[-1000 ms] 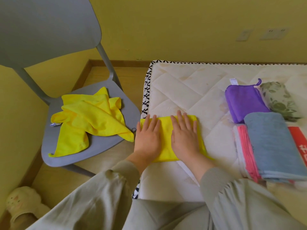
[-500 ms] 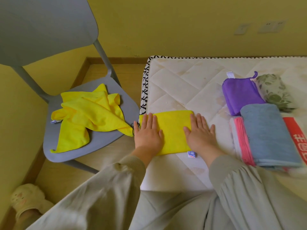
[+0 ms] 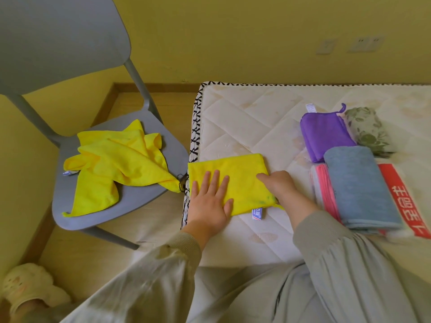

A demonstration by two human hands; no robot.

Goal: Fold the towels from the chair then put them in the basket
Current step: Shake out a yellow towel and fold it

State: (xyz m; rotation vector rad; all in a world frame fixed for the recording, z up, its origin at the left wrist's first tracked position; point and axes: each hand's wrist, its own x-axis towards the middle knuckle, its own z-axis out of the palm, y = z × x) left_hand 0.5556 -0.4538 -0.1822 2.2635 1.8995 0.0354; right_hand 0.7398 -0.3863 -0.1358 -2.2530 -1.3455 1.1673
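A folded yellow towel [image 3: 240, 173] lies at the left edge of the white quilted mattress [image 3: 251, 117]. My left hand [image 3: 211, 201] presses flat on its left half with straight fingers. My right hand [image 3: 278, 186] curls its fingers round the towel's right edge, thumb on top. A white label sticks out from the towel's near edge. An unfolded yellow towel [image 3: 116, 164] lies crumpled on the grey chair [image 3: 149, 197] to the left. No basket is in view.
On the mattress's right side lie a folded purple towel [image 3: 324, 134], a floral cloth [image 3: 366, 129], a grey-blue towel [image 3: 359, 187] on top of a pink one [image 3: 323, 192], and a red-and-white cloth [image 3: 405, 201]. The yellow wall stands behind.
My right hand has gone from lying flat beside the towel to curling round its right edge. My left hand stays pressed on the left half.
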